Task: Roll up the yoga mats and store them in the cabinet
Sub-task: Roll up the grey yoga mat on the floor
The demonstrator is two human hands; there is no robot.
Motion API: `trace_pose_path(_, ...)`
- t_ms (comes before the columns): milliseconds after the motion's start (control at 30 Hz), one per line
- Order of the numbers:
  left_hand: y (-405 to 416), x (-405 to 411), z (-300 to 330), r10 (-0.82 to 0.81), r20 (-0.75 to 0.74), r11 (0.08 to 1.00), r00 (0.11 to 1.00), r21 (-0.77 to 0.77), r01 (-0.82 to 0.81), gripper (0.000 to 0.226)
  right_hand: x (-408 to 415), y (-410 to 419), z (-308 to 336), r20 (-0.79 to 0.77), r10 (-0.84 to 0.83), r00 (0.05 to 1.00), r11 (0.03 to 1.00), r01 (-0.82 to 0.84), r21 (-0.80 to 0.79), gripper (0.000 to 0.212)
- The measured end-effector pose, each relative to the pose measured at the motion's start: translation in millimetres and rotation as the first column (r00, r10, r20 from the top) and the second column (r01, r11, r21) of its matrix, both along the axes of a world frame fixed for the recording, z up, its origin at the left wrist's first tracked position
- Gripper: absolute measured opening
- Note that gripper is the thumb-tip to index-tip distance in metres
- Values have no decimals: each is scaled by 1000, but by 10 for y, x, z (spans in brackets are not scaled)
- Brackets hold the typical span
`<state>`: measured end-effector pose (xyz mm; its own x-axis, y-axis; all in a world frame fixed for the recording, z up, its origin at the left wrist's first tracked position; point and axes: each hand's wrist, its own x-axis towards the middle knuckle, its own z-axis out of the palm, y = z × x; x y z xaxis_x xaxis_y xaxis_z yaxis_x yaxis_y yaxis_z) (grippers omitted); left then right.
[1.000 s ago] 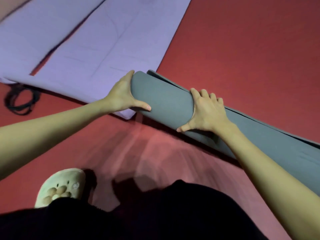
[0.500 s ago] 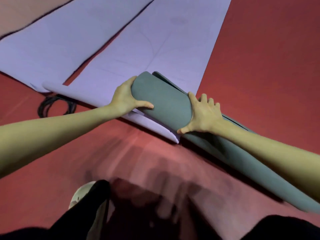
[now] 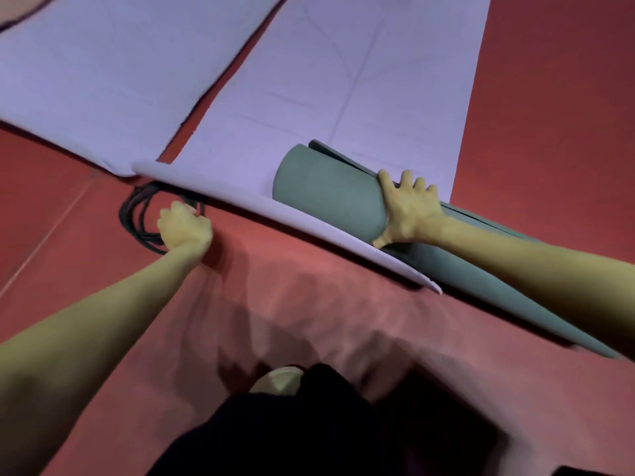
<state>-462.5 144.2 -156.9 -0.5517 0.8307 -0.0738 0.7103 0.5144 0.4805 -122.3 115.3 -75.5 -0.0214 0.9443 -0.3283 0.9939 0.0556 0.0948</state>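
Two lilac mats (image 3: 113,73) (image 3: 343,80), one grey roll (image 3: 330,194), one black cord (image 3: 137,218).

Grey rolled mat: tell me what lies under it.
The grey rolled mat, gripped by the right hand, rests on the near end of a flat purple mat, which lies on the red floor. What lies beneath its right stretch is covered.
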Motion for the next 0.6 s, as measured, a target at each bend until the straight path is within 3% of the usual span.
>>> trace_pose_path(67, 29, -136, -97, -67, -19, 975, 998, -211, 61, 50, -69, 12, -18, 11, 1, 1000, 1000, -1, -9, 130)
trace_pose_path(133, 30, -168, -146, -59, -3, 951, 998, -306, 55, 70, -109, 29, -21, 23, -1, 1000, 1000, 2, -11, 130)
trace_pose_path(267, 40, -193, -181, -34, -15, 928, 999, -373, 26, 55, -113, 51, 38, 32, -28, 999, 999, 27, 20, 128)
trace_pose_path(433, 65, -158, -23, -12, 61, 965, 998, -262, 27, 53, -47, 59, 213, 23, -65, 998, 995, 63, 74, 133)
trace_pose_path(600, 86, 178, 449, 86, 324, 989, 942, 83, -119, 34, 18, 29, 449, -16, -74, 997, 994, 75, 77, 134)
